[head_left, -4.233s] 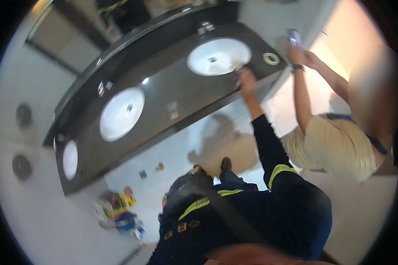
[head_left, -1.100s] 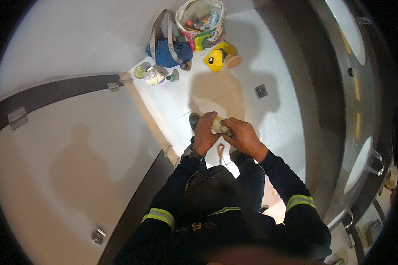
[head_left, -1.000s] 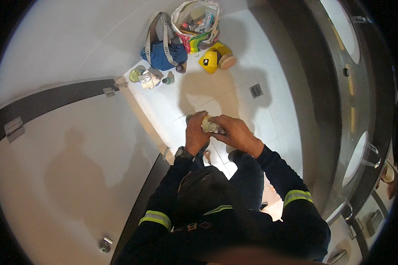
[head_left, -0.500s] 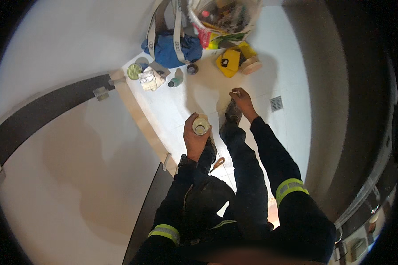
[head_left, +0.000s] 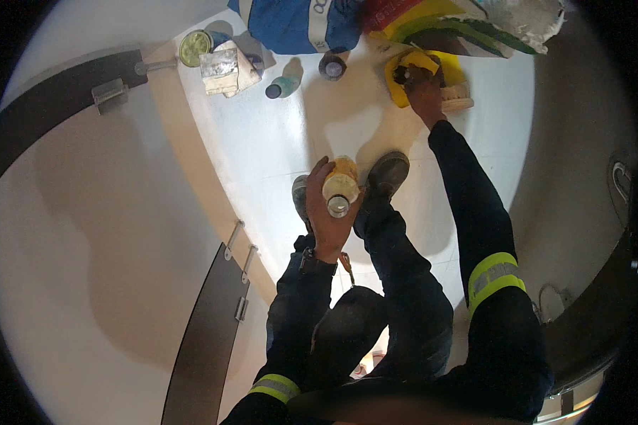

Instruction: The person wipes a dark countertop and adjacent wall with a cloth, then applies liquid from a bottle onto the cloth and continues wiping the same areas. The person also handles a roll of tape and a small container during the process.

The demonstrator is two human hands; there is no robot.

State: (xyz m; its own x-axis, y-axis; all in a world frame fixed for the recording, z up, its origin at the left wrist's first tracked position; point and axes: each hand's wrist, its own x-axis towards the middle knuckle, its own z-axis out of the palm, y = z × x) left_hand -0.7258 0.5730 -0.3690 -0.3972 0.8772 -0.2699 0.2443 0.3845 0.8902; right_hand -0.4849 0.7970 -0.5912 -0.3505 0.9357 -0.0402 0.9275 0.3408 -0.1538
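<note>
My left hand (head_left: 329, 230) is closed around an uncapped clear bottle (head_left: 342, 183) with yellowish colouring on its side. The bottle's mouth tilts toward me, above my shoes. Farther forward and to the right, my right hand (head_left: 425, 95) reaches to the dark opening of a yellow container (head_left: 395, 86) on the floor. Its fingers are bent together at that opening; whatever they hold is hidden. Touching the yellow container's right side is a pale round thing (head_left: 457, 98) with a ridged edge.
A blue bag (head_left: 283, 28) and a colourful sack (head_left: 439, 32) stand at the back. Left of them on the tiles (head_left: 262, 142) are a green-topped tin (head_left: 195, 48), a folded whitish cloth or packet (head_left: 221, 69), a small green bottle (head_left: 283, 87) and a dark-capped bottle (head_left: 332, 66). Panel walls flank me.
My right hand has moved forward from above my shoe to the yellow container. My left hand still holds the bottle, now tilted more toward me. The view has shifted closer to the floor items.
</note>
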